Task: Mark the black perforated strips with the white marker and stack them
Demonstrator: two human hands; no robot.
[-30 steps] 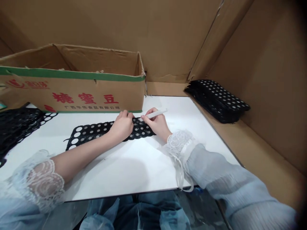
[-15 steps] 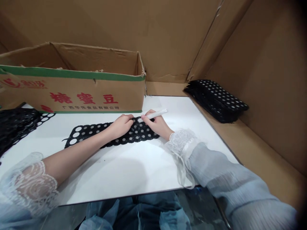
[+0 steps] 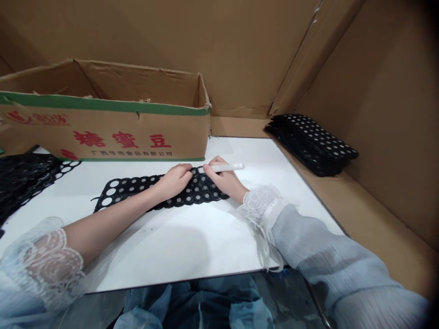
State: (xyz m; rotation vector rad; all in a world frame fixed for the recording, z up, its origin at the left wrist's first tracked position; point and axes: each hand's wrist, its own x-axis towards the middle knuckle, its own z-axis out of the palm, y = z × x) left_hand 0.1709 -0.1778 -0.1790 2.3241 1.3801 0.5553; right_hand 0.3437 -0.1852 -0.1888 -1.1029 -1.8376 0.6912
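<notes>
A black lace-like strip (image 3: 192,198) with rows of round holes lies on the white board. Pale grey discs show in most holes, while a few at its left end are plain white. Closed on the strip's far edge, my left hand (image 3: 176,180) has its thumb on top and its fingertips partly hidden. My right hand (image 3: 226,180) grips a white pen-like stick (image 3: 228,167) between thumb and fingers, close beside the left hand. The stick's tip points left, at the strip's far edge, and its other end sticks out to the right.
A cardboard box (image 3: 137,132) stands at the back left of the white board (image 3: 181,246). Black holed strips (image 3: 27,183) lie in a heap at the left. A folded black dotted stack (image 3: 312,144) rests at the right, beside cardboard walls.
The white stick has tilted from slanting upward to nearly level, its free end now lower. Both hands stay at nearly the same place on the strip.
</notes>
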